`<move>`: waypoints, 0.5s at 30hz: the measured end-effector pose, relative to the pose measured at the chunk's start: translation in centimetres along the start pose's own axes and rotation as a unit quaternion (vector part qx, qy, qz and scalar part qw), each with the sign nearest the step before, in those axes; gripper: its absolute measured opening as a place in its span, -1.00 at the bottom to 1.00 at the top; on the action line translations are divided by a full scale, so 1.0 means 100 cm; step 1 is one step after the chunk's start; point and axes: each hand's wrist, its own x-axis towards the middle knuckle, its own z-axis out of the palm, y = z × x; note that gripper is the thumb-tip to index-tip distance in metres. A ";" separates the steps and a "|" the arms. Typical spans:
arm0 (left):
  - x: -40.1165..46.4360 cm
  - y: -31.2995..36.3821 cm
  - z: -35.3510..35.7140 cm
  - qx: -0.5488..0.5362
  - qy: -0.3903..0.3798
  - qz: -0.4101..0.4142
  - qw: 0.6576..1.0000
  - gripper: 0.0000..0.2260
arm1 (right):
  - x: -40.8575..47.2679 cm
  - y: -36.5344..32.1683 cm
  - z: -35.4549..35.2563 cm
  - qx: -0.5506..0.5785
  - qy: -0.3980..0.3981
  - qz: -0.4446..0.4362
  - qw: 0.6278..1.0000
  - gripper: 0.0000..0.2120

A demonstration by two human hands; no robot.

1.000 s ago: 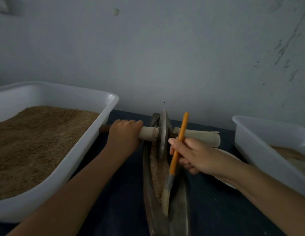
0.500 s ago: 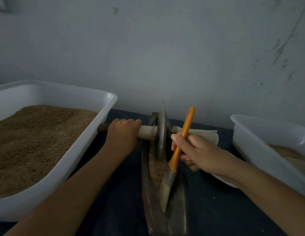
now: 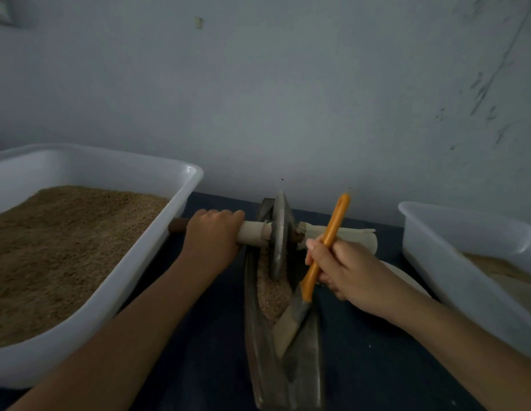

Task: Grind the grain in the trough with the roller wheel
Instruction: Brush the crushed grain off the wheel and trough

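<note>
While left hand grips axle, parking roller wheel at trough far end, right hand pinches brush, sweeping grain toward wheel path.

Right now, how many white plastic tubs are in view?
2. One large white tub stands at the left, full of brown grain, beside the left hand. The other tub stands at the right edge, partly cut off. More may lie outside the picture.

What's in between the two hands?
In the head view, the roller wheel stands in the trough between the left hand and the right hand, over grain.
</note>
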 end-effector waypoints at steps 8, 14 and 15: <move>-0.001 -0.002 0.000 -0.030 0.012 0.009 0.999 -0.83 | -0.021 0.002 -0.040 0.303 0.195 0.005 0.933 -0.68; -0.009 -0.002 -0.008 -0.045 0.026 0.036 0.998 -0.79 | -0.041 0.023 -0.055 0.356 0.278 0.016 0.892 -0.56; -0.012 -0.001 -0.011 -0.047 0.032 0.046 0.997 -0.77 | -0.044 0.024 -0.057 0.358 0.288 0.014 0.888 -0.55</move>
